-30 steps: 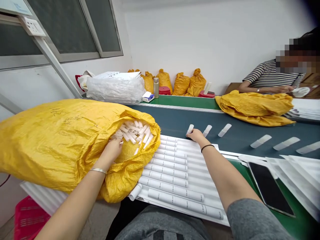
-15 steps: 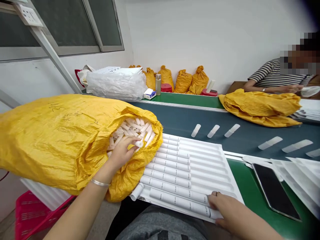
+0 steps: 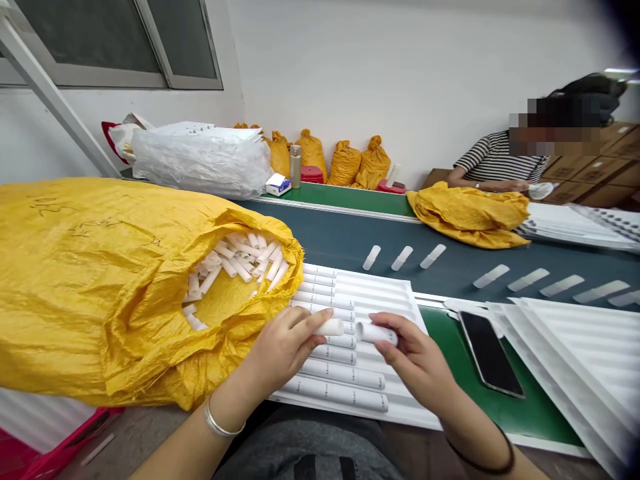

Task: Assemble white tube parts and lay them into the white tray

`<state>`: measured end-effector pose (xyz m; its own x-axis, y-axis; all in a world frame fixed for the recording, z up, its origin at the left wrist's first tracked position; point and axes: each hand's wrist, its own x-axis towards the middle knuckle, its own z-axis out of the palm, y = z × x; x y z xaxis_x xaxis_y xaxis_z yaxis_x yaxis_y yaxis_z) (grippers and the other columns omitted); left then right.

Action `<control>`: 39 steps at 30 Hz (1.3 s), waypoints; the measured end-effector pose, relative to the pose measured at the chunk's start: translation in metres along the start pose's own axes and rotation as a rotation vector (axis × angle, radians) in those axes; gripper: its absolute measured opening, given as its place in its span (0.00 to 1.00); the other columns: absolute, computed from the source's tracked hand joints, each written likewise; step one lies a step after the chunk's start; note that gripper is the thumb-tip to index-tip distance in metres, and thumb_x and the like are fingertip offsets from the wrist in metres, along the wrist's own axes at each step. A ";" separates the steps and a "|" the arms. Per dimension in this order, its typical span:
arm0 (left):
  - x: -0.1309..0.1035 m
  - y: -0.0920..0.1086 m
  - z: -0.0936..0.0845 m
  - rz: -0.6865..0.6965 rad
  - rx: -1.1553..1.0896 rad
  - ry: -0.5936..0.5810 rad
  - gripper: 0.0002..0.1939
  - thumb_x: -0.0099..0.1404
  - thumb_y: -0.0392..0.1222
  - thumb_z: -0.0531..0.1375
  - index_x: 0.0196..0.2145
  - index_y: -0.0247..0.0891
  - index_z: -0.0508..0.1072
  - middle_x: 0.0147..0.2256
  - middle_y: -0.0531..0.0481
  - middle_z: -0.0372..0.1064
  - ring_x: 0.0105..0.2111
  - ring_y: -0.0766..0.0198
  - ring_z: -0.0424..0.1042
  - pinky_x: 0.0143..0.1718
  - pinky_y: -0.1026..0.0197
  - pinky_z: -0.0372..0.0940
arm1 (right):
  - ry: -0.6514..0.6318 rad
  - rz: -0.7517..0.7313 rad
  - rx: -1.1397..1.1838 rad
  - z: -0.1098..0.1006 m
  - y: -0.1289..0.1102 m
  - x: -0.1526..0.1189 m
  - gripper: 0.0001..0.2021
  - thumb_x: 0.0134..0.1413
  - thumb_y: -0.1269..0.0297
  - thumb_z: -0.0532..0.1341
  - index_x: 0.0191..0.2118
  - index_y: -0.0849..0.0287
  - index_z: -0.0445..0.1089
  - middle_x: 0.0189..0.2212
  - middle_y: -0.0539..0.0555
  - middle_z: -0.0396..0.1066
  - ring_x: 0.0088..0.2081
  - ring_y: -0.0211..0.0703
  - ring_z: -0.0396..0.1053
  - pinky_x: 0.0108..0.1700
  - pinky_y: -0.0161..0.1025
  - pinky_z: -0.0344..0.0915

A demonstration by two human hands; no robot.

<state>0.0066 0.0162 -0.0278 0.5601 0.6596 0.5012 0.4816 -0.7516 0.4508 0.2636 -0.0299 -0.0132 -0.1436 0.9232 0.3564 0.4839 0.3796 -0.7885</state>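
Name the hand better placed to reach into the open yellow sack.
Probably the left hand: it is nearer the mouth of the yellow sack, while the right hand is farther off, over the white tray. Neither is free, though: the left holds a small tube, the right a printed tube.

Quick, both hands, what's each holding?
Left hand: closed on a small white tube.
Right hand: closed on a wider, printed white tube.

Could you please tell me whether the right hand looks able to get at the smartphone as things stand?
Probably yes: the smartphone lies uncovered near the right hand, with no visible obstacle between them, though that hand holds a printed white tube.
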 end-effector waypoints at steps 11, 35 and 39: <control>-0.006 0.005 -0.020 -0.008 0.095 0.014 0.19 0.69 0.41 0.55 0.56 0.37 0.67 0.36 0.44 0.69 0.37 0.59 0.69 0.40 0.57 0.67 | -0.098 -0.332 0.017 0.008 -0.010 0.030 0.20 0.59 0.76 0.58 0.53 0.49 0.68 0.46 0.55 0.68 0.50 0.43 0.68 0.50 0.40 0.67; -0.024 -0.010 -0.034 -0.537 -0.555 0.007 0.16 0.66 0.47 0.58 0.49 0.38 0.73 0.41 0.45 0.76 0.39 0.59 0.75 0.41 0.58 0.71 | 0.010 -0.243 0.073 0.025 0.005 0.023 0.16 0.56 0.72 0.62 0.50 0.49 0.69 0.43 0.54 0.74 0.46 0.47 0.70 0.46 0.44 0.69; -0.028 -0.008 -0.028 -0.539 -0.669 0.115 0.14 0.62 0.44 0.63 0.45 0.37 0.74 0.34 0.47 0.76 0.33 0.62 0.75 0.33 0.62 0.72 | 0.022 -0.167 0.031 0.027 0.006 0.024 0.13 0.56 0.66 0.64 0.48 0.51 0.71 0.40 0.53 0.75 0.41 0.45 0.72 0.41 0.40 0.69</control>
<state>-0.0318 0.0038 -0.0242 0.2802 0.9482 0.1496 0.1439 -0.1956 0.9701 0.2401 -0.0039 -0.0231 -0.2007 0.8455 0.4948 0.4277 0.5300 -0.7322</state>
